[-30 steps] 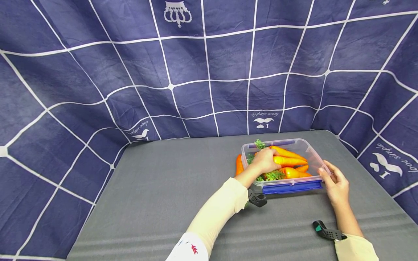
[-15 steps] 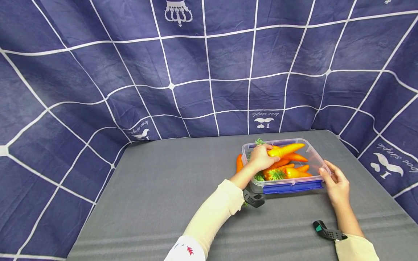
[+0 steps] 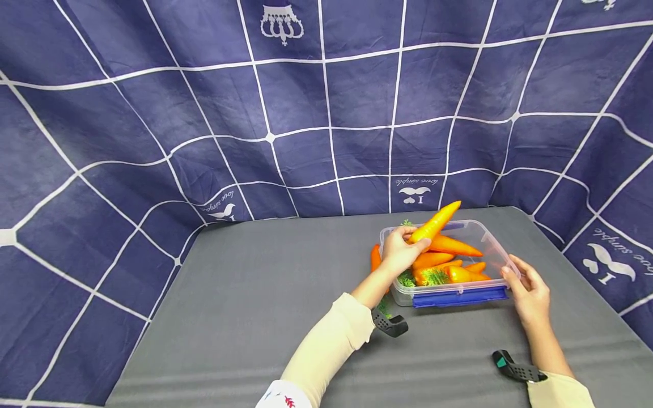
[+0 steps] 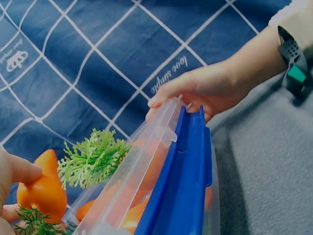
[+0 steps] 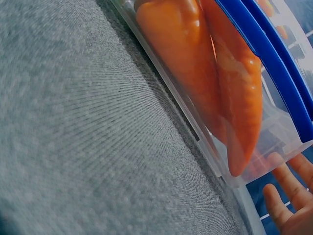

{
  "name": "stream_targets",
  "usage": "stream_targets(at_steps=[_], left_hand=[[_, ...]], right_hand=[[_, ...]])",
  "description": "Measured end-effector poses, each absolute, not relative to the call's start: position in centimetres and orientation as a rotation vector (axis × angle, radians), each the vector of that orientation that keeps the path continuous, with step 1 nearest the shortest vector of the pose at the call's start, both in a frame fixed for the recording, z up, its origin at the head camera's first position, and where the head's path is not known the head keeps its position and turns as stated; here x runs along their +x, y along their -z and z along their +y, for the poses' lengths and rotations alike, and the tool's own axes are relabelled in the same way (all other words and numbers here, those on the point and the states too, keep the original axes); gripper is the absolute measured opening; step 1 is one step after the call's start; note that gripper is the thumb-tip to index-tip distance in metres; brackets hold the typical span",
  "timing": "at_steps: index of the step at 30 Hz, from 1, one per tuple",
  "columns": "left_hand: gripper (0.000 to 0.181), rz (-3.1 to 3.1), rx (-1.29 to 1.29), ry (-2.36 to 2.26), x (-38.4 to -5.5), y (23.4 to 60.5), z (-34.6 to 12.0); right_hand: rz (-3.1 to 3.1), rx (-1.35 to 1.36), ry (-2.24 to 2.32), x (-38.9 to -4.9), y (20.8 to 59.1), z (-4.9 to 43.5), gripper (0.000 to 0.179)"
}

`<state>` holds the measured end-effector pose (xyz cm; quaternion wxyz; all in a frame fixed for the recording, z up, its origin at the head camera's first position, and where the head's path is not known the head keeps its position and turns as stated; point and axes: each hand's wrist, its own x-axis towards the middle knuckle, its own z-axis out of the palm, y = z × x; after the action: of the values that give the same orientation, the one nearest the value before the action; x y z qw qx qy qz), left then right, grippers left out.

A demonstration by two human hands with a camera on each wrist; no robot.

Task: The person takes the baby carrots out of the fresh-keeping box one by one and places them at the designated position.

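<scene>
My left hand (image 3: 399, 252) grips a yellow-orange carrot (image 3: 440, 220) by its leafy end, its tip pointing up and away above the box. In the left wrist view, thumb and fingers hold the carrot (image 4: 46, 193) at its thick end, beside green leaves. Below is a clear plastic box (image 3: 497, 249) with a blue clip (image 3: 459, 297) along its near side. Several carrots (image 3: 451, 245) with feathery green tops lie in it. My right hand (image 3: 530, 292) holds the box's near right corner, thumb on the rim and fingers against the outside wall.
Another orange carrot (image 3: 376, 258) lies on the grey table (image 3: 255, 294), just left of the box and partly behind my left forearm. A blue cloth with white lines (image 3: 285, 102) hangs around the back and sides of the table.
My left hand has lifted the carrot from among the others and drawn it left, its tip swinging upward. More carrots show in the box. My right hand stays at the corner.
</scene>
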<state>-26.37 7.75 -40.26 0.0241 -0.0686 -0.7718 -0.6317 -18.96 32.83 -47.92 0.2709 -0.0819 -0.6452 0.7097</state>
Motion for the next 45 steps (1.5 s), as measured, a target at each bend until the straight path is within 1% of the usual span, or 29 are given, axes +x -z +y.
stream_targets(at_steps=[5,9,20,29,36,45], left_hand=[[0.032,-2.237,-0.117,2.086,-25.7,40.3,7.4],[0.031,-2.100,-0.040,2.231,-25.5,39.8,6.8],[0.025,-1.793,0.045,2.582,-24.8,37.9,4.5],[0.020,-1.803,0.004,2.606,-24.2,38.1,2.1],[0.016,-1.753,-0.016,2.719,-23.9,38.4,0.6],[0.018,-1.926,0.090,2.597,-23.5,39.0,-1.4]], right_hand=[[-1.703,-0.164,-1.941,-18.6,47.9,33.1,0.034],[-1.727,-0.182,-1.907,-18.6,47.8,32.9,0.034],[-1.729,-0.197,-1.892,-19.0,47.9,32.5,0.033],[-1.730,-0.202,-1.900,-18.6,47.7,32.4,0.033],[-1.713,-0.201,-1.895,-18.7,47.8,32.3,0.032],[-1.693,-0.194,-1.932,-18.6,47.8,32.5,0.034]])
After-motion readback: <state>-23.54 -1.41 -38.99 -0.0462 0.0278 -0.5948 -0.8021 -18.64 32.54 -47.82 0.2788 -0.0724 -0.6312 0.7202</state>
